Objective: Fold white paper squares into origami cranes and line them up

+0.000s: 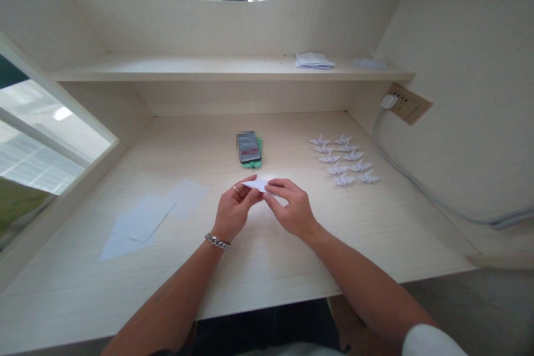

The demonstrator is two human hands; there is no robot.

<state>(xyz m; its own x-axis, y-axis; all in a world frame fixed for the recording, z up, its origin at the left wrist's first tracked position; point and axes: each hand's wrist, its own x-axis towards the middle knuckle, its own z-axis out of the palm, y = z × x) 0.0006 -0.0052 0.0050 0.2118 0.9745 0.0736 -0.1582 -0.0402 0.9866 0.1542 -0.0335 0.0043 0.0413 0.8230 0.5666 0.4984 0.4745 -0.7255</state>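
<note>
A small folded piece of white paper [257, 183] is held up between both hands, over the middle of the desk. My left hand [234, 208], with a ring and a chain bracelet, pinches its left side between thumb and fingers. On the right side, my right hand [292, 206] grips the paper with thumb and fingertips. Fingers cover part of the paper, so its full folded shape is hidden. To the right stand several white paper cranes [343, 179] in two rows. Flat white paper sheets [146, 214] lie overlapping at the left.
Beyond my hands lies a phone [250, 150] with a green edge. A shelf [187, 69] crosses the back, bearing folded white paper [314, 60]. At right, a white plug [389, 101] sits in the wall socket [409, 104], its cable [411, 179] running along the wall.
</note>
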